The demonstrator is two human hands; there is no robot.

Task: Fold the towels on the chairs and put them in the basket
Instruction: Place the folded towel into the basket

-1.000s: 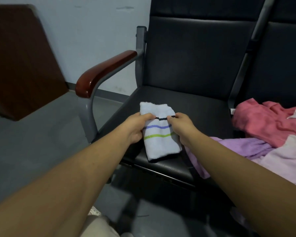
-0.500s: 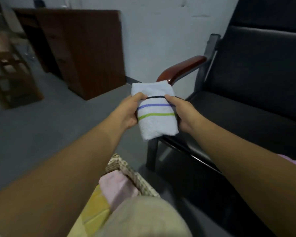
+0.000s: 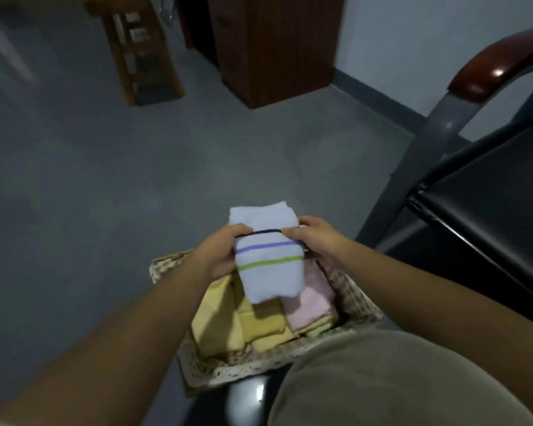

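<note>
fingers [image 3: 242, 231]: curled round towel [image 3: 268, 272] edges, thumbs on top at dark stripe
left hand [image 3: 219, 255]: grips towel's left side
right hand [image 3: 319, 241]: grips right side
towel: folded, white, striped, held above basket [image 3: 166, 264]
basket: wicker, on floor [image 3: 105, 179], holds yellow towels [image 3: 219, 325] and pink towel [image 3: 313, 305]
chair [image 3: 490, 195]: black seat, right of basket

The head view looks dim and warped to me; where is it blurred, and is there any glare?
Head view: dim, flat room light; the wooden shelf at top left is smeared by blur; the striped towel reads fairly sharp; a small glare spot sits on the chair armrest; the wide lens stretches the edges.
</note>
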